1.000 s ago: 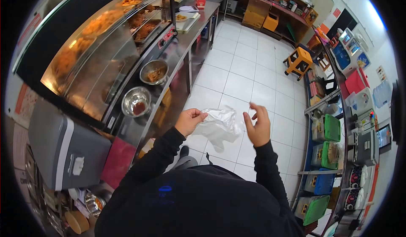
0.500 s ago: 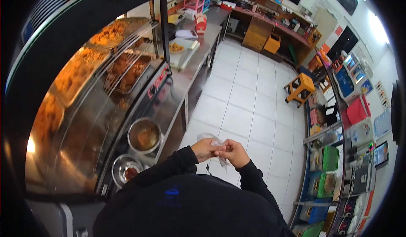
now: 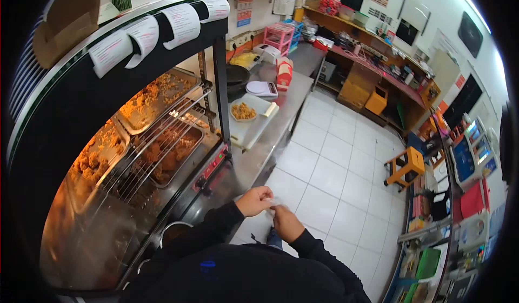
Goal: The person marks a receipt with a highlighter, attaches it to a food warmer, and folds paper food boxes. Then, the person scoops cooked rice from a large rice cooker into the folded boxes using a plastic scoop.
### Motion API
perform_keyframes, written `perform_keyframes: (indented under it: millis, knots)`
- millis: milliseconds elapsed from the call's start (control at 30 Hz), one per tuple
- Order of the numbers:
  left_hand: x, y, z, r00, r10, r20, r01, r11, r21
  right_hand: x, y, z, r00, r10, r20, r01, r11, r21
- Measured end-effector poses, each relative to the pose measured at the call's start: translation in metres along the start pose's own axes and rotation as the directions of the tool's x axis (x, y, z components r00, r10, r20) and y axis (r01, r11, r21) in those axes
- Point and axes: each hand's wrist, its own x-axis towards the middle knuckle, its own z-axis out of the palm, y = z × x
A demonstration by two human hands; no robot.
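In front of my chest, my left hand (image 3: 254, 201) and my right hand (image 3: 288, 223) are pinched close together. Between their fingertips is a piece of thin clear plastic (image 3: 275, 201); whether it is a bag or a glove I cannot tell. To the left stands a lit food warmer with trays of fried food (image 3: 141, 105) and a wire rack (image 3: 162, 140) over a tray of browned pieces. A metal bowl (image 3: 174, 232) sits beside my left forearm, partly hidden by the sleeve.
Along the steel counter are a white tray (image 3: 260, 131) with a bowl of fried pieces (image 3: 243, 112), a scale (image 3: 262, 90) and a red carton (image 3: 284, 74). Paper slips (image 3: 181, 24) hang from the warmer's top. A yellow stool (image 3: 405, 166) stands right on the tiled floor (image 3: 319, 165).
My view has shifted, showing more of the warmer's top and counter while the bowls slip mostly out of sight. Both hands still pinch the plastic, with less of it showing.
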Motion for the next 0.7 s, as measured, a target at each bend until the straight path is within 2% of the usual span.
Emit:
perform_keyframes:
  millis: [33, 67, 100, 133, 167, 233, 300, 333, 367, 400, 433, 467, 500, 533, 567, 600, 633, 700]
  knots:
    - [0.01, -0.004, -0.012, 0.998, 0.041, -0.04, -0.037, 0.996, 0.087, 0.017, 0.015, 0.003, 0.971, 0.066, 0.229, -0.065, 0.998, -0.012]
    - [0.019, -0.004, -0.017, 0.996, 0.038, -0.081, -0.036, 0.999, 0.027, 0.037, 0.024, 0.004, 0.917, 0.017, 0.398, -0.009, 1.0, -0.023]
    - [0.03, -0.002, -0.021, 0.99, 0.067, -0.124, -0.049, 0.988, 0.143, 0.059, 0.032, 0.005, 0.829, -0.027, 0.558, 0.049, 0.998, -0.024]
    - [0.04, 0.001, -0.026, 0.981, 0.098, -0.17, -0.052, 0.965, 0.256, 0.076, 0.037, 0.006, 0.807, -0.055, 0.588, 0.065, 0.998, 0.004]
    - [0.051, 0.002, -0.03, 0.967, 0.13, -0.22, -0.042, 0.931, 0.364, 0.09, 0.054, 0.008, 0.772, -0.125, 0.624, 0.146, 0.989, 0.017]
    - [0.08, 0.002, -0.04, 0.945, 0.14, -0.294, -0.025, 0.931, 0.364, 0.129, 0.102, 0.023, 0.663, -0.285, 0.693, 0.335, 0.94, 0.066]
    - [0.105, 0.025, -0.048, 0.911, 0.194, -0.364, -0.029, 0.911, 0.412, 0.172, 0.142, 0.042, 0.492, -0.447, 0.747, 0.521, 0.839, 0.159]
    - [0.119, 0.027, -0.052, 0.882, 0.342, -0.326, -0.098, 0.808, 0.581, 0.186, 0.151, 0.049, 0.382, -0.518, 0.766, 0.594, 0.772, 0.226]
    - [0.132, 0.027, -0.052, 0.818, 0.482, -0.313, -0.219, 0.765, 0.606, 0.205, 0.155, 0.05, 0.29, -0.567, 0.771, 0.635, 0.716, 0.288]
    - [0.128, 0.066, -0.046, 0.903, 0.277, -0.328, -0.087, 0.867, 0.491, 0.226, 0.15, 0.048, 0.255, -0.596, 0.761, 0.586, 0.721, 0.369]
    - [0.128, 0.085, -0.044, 0.903, 0.252, -0.348, -0.072, 0.888, 0.455, 0.249, 0.142, 0.048, 0.253, -0.613, 0.748, 0.482, 0.751, 0.452]
    - [0.125, 0.1, -0.044, 0.807, 0.428, -0.407, -0.156, 0.82, 0.551, 0.269, 0.13, 0.051, 0.294, -0.614, 0.733, 0.285, 0.788, 0.546]
    - [0.119, 0.107, -0.041, 0.682, 0.585, -0.438, -0.203, 0.727, 0.656, 0.288, 0.115, 0.057, 0.358, -0.588, 0.725, -0.024, 0.77, 0.637]
    - [0.112, 0.107, -0.037, 0.591, 0.629, -0.505, -0.163, 0.707, 0.689, 0.302, 0.1, 0.063, 0.416, -0.559, 0.717, -0.343, 0.634, 0.693]
    - [0.104, 0.104, -0.033, 0.496, 0.665, -0.558, -0.111, 0.686, 0.719, 0.311, 0.085, 0.062, 0.449, -0.552, 0.703, -0.571, 0.428, 0.7]
    - [0.097, 0.099, -0.027, 0.4, 0.687, -0.606, -0.02, 0.668, 0.744, 0.316, 0.068, 0.06, 0.458, -0.558, 0.692, -0.716, 0.229, 0.66]
    - [0.089, 0.098, -0.019, 0.341, 0.64, -0.688, 0.058, 0.717, 0.695, 0.318, 0.057, 0.056, 0.451, -0.572, 0.685, -0.792, 0.099, 0.603]
    - [0.086, 0.085, -0.009, 0.115, 0.627, -0.771, 0.216, 0.742, 0.635, 0.313, 0.048, 0.05, 0.394, -0.611, 0.687, -0.855, 0.032, 0.518]
